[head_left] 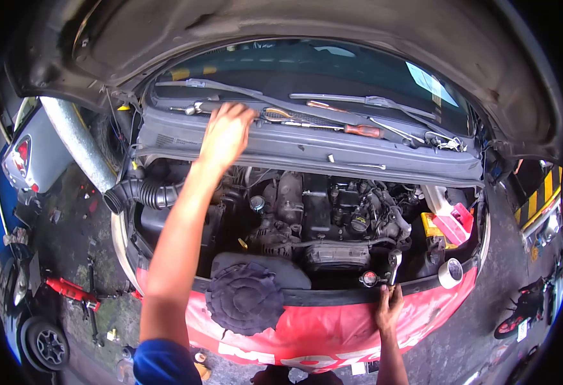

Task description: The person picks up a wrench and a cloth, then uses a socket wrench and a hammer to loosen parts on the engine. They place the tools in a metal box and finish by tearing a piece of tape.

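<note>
My left hand (230, 125) is over the black cowl panel (281, 149) below the windshield, its fingers curled downward. Whatever those fingers hold is hidden from view. A metal tool (195, 109) lies just left of it, and a screwdriver with a reddish-brown handle (363, 131) rests farther right. At the front edge of the engine bay, my right hand (389, 307) is closed round the lower end of a ratchet wrench (394, 268), whose head points up toward the engine (333, 205). Close by on the left is a round cap (369, 278).
A red cover (416, 308) drapes the car's front, with a dark crumpled round cloth (246, 298) on it. A roll of tape (450, 273) stands right, near a pink container (453, 224). The raised hood (281, 19) hangs overhead. A red jack (73, 290) lies on the floor left.
</note>
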